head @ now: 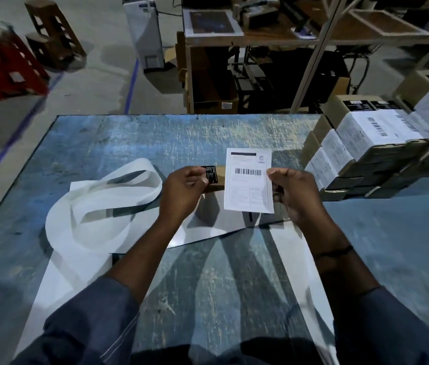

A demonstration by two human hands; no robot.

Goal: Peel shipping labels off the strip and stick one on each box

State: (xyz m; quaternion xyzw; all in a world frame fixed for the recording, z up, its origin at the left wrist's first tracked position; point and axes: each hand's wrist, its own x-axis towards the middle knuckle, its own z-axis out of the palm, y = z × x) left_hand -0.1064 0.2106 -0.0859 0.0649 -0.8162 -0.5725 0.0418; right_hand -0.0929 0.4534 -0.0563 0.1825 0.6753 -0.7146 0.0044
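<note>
Box (220, 177) mostly behind label (249, 184) (print unreadable)

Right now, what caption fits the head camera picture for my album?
Right hand pinches a shipping label over the small box the left hand holds.

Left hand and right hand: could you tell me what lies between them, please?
Head view: a shipping label, pinched by the right hand, stands between them; behind it sits a small brown box gripped by the left hand.

White label (249, 180) with black barcode, brown box (220, 171) — black panel, scratched blue table (129, 138), seemingly red stool (10, 72)
</note>
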